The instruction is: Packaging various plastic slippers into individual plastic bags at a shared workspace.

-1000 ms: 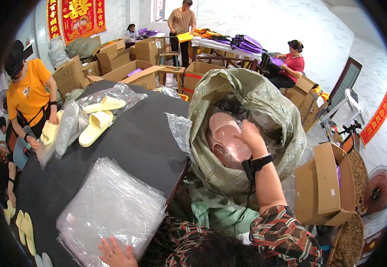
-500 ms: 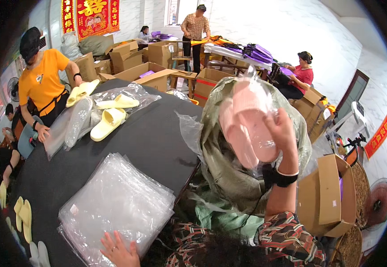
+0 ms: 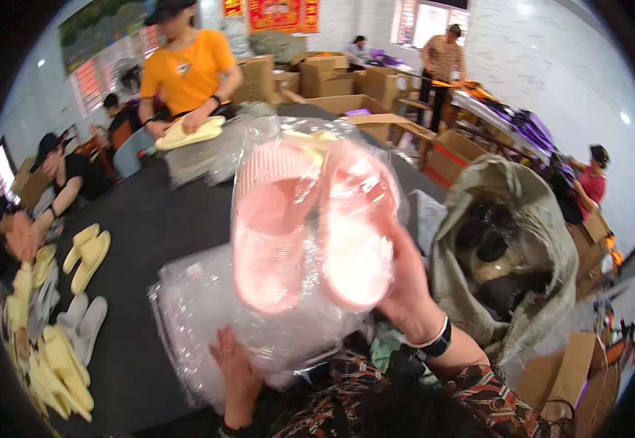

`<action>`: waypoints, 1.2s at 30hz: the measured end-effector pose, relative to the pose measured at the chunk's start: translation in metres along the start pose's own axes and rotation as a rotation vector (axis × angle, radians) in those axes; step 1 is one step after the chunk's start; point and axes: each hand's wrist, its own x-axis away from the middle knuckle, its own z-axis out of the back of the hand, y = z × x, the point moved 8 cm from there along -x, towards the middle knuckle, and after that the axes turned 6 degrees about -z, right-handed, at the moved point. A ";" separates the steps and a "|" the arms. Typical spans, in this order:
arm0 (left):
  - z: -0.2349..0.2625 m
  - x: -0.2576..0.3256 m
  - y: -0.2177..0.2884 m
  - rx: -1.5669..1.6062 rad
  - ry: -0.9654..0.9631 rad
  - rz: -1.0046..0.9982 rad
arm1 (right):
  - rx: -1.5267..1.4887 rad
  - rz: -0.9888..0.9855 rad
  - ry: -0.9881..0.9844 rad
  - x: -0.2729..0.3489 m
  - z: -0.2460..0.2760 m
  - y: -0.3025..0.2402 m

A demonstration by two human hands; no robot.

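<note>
R hand [image 3: 408, 288] gripping pr of pink slippers [image 3: 270, 226] in clear wrap [image 3: 311, 226], up over dk table [image 3: 129, 292]. L hand [image 3: 235, 372], bit blurred, fingers apart, at clear bags [image 3: 193, 306]. Open sack [image 3: 560, 274] on R; co-worker [image 3: 189, 69] opp. w/ yellow slipper [image 3: 189, 136].

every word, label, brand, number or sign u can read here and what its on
No text reads clearly enough to quote.
Red and gold wall hanging: markings blurred and cut off by the upper edge.
Orange shirt: small chest mark, too blurred to read.
Stack of clear bags: small pale patch, too faint to tell if printed.
Bagged pink slippers: no lettering visible.
</note>
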 end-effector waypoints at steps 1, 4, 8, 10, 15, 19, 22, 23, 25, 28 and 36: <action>0.004 0.003 -0.001 -0.027 0.024 0.031 | 0.084 -0.081 0.048 0.003 -0.010 0.026; 0.011 -0.006 0.043 -0.378 0.101 -0.282 | 0.046 -0.586 -0.148 0.006 0.011 0.123; 0.009 -0.011 0.049 -0.421 -0.007 -0.193 | 0.338 -0.990 -0.333 0.044 0.037 0.191; 0.017 -0.008 0.056 -0.564 0.168 -0.318 | 0.498 -0.974 -0.501 0.049 0.035 0.189; 0.027 -0.010 0.059 -0.635 -0.013 -0.200 | 1.559 0.250 -0.387 -0.024 -0.005 0.088; 0.032 -0.016 0.066 -0.615 -0.173 -0.097 | 1.674 0.515 -0.011 -0.103 0.028 0.026; 0.034 -0.014 0.057 -0.572 -0.195 -0.090 | 1.729 0.241 0.034 -0.131 0.052 0.033; 0.038 -0.015 0.056 -0.575 -0.190 -0.087 | 1.718 0.155 0.026 -0.136 0.061 0.042; 0.048 -0.013 0.057 -0.452 -0.188 -0.072 | 1.706 0.067 0.009 -0.142 0.070 0.051; 0.073 0.000 0.058 -0.541 -0.060 -0.136 | 1.725 0.065 -0.088 -0.143 0.064 0.060; 0.160 0.026 0.033 -0.220 0.673 0.142 | 1.729 0.072 0.020 -0.146 0.066 0.063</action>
